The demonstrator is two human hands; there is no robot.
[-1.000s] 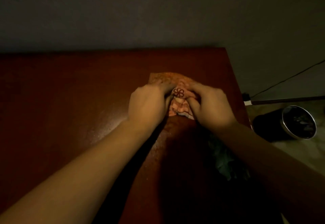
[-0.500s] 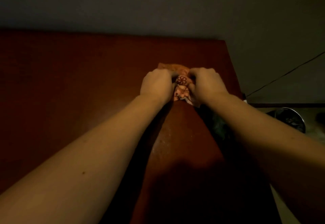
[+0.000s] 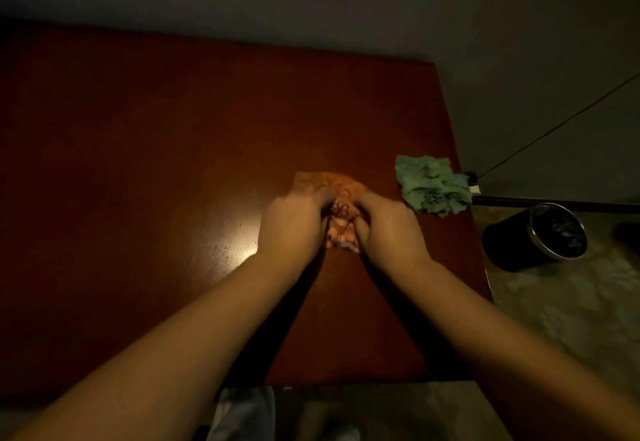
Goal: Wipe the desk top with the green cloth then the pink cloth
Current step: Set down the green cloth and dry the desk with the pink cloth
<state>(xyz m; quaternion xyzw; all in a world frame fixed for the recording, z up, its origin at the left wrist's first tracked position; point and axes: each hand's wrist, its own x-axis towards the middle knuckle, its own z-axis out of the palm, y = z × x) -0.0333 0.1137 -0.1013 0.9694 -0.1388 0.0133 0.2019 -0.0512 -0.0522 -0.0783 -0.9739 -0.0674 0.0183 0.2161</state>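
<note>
The pink cloth (image 3: 341, 229), patterned and bunched, lies on the dark red-brown desk top (image 3: 156, 163) right of centre. My left hand (image 3: 291, 226) and my right hand (image 3: 388, 229) press on it side by side, both with fingers curled into the fabric. Most of the cloth is hidden under the hands; a flat corner sticks out beyond the knuckles. The green cloth (image 3: 433, 188) sits crumpled by itself at the desk's right edge, a short way right of my right hand.
The desk's far edge meets a grey wall. Right of the desk, on the floor, stands a black bin (image 3: 533, 236) with a metal rim. A thin cable (image 3: 554, 129) runs along the wall to a plug near the green cloth. Wet specks glint left of my hands.
Both hands have pulled the pink cloth back toward me from the far part of the desk. The green cloth, earlier hidden under my right arm, now shows at the right edge.
</note>
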